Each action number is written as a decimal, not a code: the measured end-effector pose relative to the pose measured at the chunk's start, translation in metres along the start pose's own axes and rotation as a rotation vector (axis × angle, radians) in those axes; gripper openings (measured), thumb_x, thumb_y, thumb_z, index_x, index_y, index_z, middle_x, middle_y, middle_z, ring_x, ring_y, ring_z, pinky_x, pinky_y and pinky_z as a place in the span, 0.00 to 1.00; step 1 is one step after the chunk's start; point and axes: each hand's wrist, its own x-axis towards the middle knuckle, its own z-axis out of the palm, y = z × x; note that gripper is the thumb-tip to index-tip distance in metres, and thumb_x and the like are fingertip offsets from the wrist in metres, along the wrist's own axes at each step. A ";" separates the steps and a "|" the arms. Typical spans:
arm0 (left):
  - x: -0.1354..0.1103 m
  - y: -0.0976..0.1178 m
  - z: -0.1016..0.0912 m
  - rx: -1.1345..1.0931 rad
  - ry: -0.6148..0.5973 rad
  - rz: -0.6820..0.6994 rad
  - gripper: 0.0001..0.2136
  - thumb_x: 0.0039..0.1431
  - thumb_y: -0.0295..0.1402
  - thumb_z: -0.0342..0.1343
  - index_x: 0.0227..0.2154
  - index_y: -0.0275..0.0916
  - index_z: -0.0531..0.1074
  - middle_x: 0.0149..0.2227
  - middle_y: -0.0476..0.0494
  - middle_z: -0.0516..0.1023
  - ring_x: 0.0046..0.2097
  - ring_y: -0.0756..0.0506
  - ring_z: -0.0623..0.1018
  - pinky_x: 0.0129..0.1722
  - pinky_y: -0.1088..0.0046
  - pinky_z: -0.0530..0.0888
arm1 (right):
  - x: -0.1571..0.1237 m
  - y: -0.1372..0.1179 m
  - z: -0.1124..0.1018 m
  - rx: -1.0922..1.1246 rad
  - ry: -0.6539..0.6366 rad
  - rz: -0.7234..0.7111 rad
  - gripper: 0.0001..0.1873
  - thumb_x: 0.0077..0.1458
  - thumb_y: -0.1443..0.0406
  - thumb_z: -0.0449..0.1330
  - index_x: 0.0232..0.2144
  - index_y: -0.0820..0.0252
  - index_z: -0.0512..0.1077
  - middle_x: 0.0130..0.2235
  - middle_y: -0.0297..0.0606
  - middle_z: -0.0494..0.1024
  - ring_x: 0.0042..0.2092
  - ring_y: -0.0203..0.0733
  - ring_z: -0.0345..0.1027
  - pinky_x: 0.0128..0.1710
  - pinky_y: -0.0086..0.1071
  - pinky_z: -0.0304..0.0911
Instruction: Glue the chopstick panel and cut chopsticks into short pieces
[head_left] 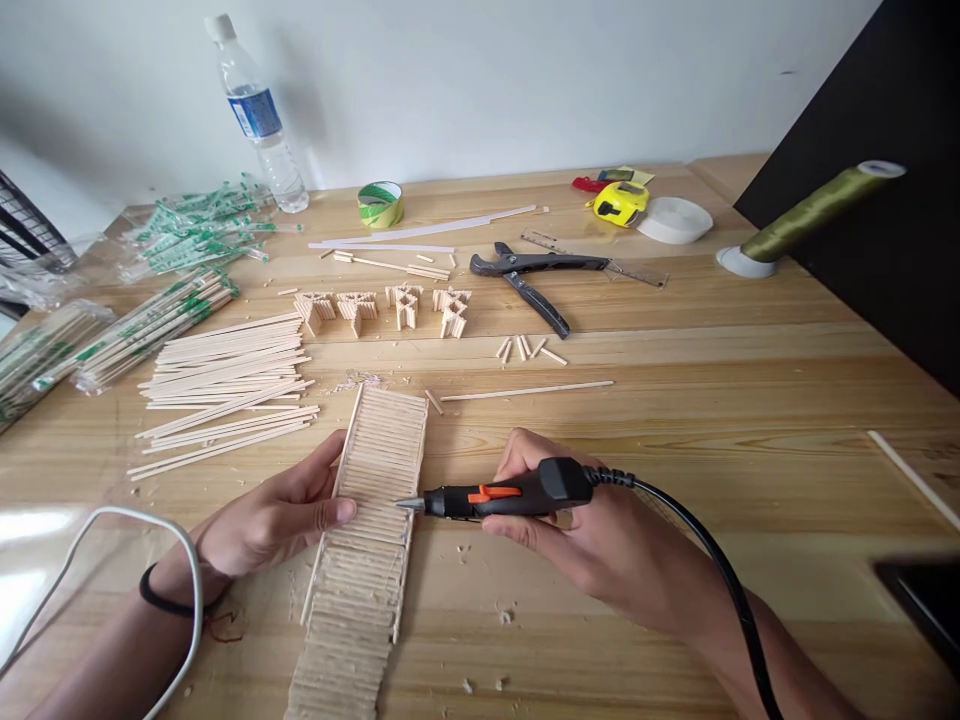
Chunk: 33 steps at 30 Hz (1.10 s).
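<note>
A long panel of thin wooden sticks laid side by side runs toward me, with longer sticks along its edges. My left hand grips its left edge, thumb on top and the other fingers partly hidden behind it. In my right hand is a black corded hot glue pen with an orange lever. Its pointed metal nozzle reaches over the panel's right edge; whether it touches the sticks I cannot tell. A loose wooden stick and a short piece lie just beyond the panel.
Left lie loose sticks and wrapped bundles. Behind are small stick figures, a cutter, green tape, a bottle, a tape measure and a thread spool. A white cable crosses my left forearm.
</note>
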 end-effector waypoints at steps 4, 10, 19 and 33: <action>-0.001 -0.001 -0.001 -0.017 -0.015 0.002 0.30 0.70 0.19 0.50 0.70 0.51 0.59 0.67 0.47 0.69 0.63 0.43 0.74 0.58 0.70 0.75 | 0.001 0.001 0.000 -0.017 0.004 -0.014 0.08 0.63 0.62 0.60 0.32 0.54 0.64 0.29 0.29 0.70 0.30 0.38 0.64 0.30 0.31 0.58; -0.002 0.000 0.001 -0.064 0.033 -0.020 0.30 0.70 0.18 0.49 0.68 0.54 0.61 0.67 0.50 0.70 0.61 0.45 0.76 0.57 0.71 0.76 | 0.003 0.004 0.003 -0.004 0.067 -0.034 0.11 0.63 0.58 0.60 0.30 0.54 0.64 0.31 0.32 0.70 0.32 0.39 0.66 0.31 0.32 0.60; -0.005 -0.001 0.001 -0.049 0.077 -0.016 0.28 0.70 0.20 0.50 0.68 0.53 0.62 0.64 0.51 0.74 0.62 0.42 0.76 0.57 0.71 0.76 | 0.003 0.012 0.004 0.042 0.198 0.054 0.13 0.63 0.53 0.60 0.37 0.53 0.64 0.32 0.34 0.73 0.31 0.42 0.69 0.29 0.33 0.62; -0.003 0.001 0.001 -0.050 0.064 -0.037 0.30 0.69 0.20 0.51 0.68 0.52 0.61 0.64 0.45 0.73 0.59 0.42 0.78 0.55 0.70 0.77 | 0.002 0.007 0.001 -0.008 0.164 -0.023 0.11 0.65 0.59 0.58 0.32 0.53 0.62 0.31 0.31 0.67 0.31 0.39 0.63 0.32 0.33 0.60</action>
